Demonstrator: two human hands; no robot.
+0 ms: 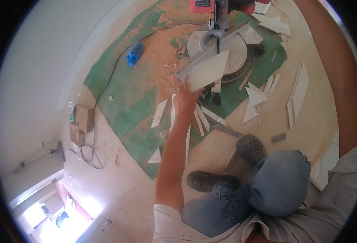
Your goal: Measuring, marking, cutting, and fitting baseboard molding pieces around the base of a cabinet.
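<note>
A miter saw stands at the top middle, with a red body [201, 5], a round grey turntable [236, 60] and an upright blade guard. On it lies a white board [209, 71] with slanted ends, set at an angle under the saw head. My left hand [185, 99] holds the board at its near left end, thumb at the near edge and fingers at its left side. My right arm [334, 60] reaches up along the right side and leaves the picture at the top edge, so the right hand is out of sight.
A green sheet [126, 105] strewn with sawdust [156, 60] lies beneath the saw. White trim offcuts [256, 96] are scattered around, with longer strips [298, 95] at right. A black cable [110, 77] curves past a blue plastic bag [134, 54] toward cardboard boxes [84, 119]. My clog-shod feet [251, 148] are close by.
</note>
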